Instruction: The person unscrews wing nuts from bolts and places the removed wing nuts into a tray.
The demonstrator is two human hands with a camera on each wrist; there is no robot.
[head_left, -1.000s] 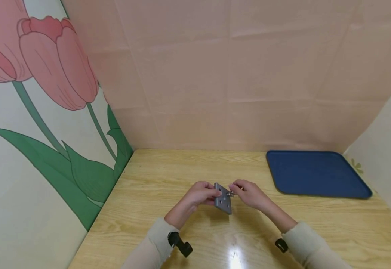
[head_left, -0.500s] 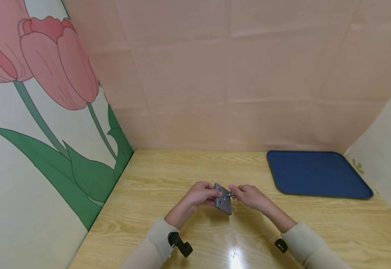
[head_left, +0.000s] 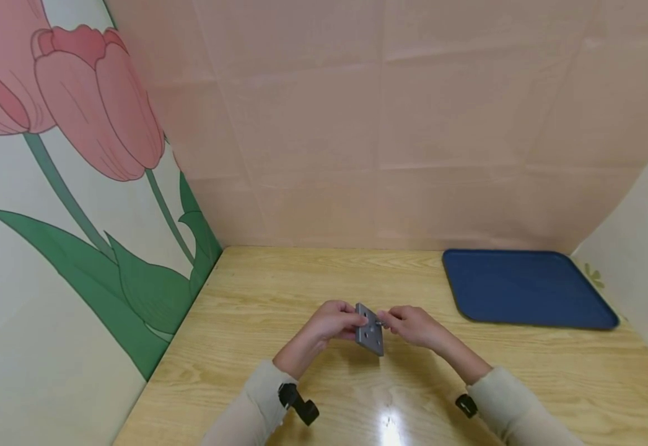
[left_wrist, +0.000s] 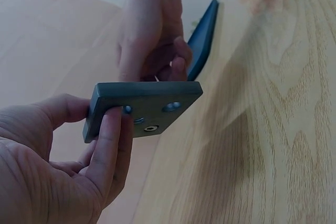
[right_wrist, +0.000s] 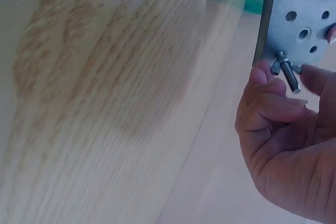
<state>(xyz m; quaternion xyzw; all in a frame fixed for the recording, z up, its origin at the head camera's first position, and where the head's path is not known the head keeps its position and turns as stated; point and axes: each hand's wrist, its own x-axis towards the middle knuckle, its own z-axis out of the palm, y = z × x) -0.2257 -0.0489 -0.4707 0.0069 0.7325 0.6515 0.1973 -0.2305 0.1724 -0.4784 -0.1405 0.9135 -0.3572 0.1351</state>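
Observation:
My left hand [head_left: 332, 323] holds a grey metal plate [head_left: 370, 334] above the table, thumb on one face and fingers on the other. Several round holes [right_wrist: 291, 16] pierce the plate. From a hole near one corner a threaded bolt [right_wrist: 292, 80] sticks out, carrying a wing nut [right_wrist: 276, 66] close against the plate. My right hand [head_left: 413, 326] pinches the wing nut, with the thumb at one wing and a finger at the other. In the left wrist view the bolt head [left_wrist: 151, 128] shows on the plate's other face, and the wing nut is hidden.
A blue tray [head_left: 530, 288] lies at the back right of the wooden table [head_left: 279, 279]. A pink-beige sheet [head_left: 313, 124] hangs behind the table, and a tulip-patterned panel [head_left: 78, 279] stands at the left. Both wrists wear black straps.
My right fingers have come down and in closer to the plate, covering more of the wing nut and bolt. The left hand and plate have stayed nearly still.

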